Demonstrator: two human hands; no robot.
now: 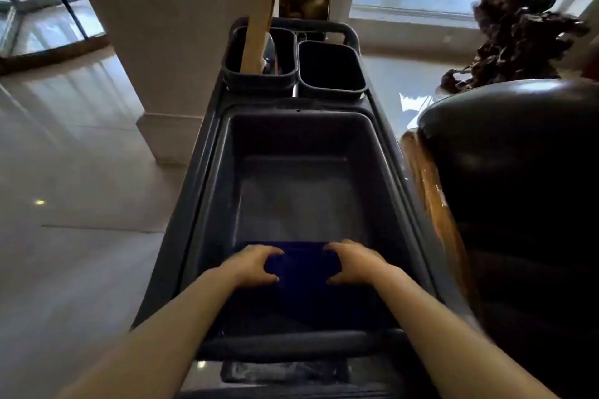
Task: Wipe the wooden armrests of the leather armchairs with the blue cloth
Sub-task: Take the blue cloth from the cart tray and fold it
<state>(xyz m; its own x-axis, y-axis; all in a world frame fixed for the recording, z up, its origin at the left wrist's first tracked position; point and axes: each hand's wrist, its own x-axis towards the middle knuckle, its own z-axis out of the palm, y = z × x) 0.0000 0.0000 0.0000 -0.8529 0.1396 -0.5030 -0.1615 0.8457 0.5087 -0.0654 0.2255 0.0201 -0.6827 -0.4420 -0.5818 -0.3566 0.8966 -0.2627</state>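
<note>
Blue folded cloth (303,264) is gripped at both ends inside the dark plastic cart tub (223,191), left hand (254,266) and right hand (355,264) curled on it; lifting it level is advised.

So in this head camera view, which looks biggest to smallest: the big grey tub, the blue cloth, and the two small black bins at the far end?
1. Grey tub, by far.
2. Blue cloth, though the hands cover part of it.
3. The two black bins, left and right: about alike, and being farthest away they may look smaller than they are.
</note>
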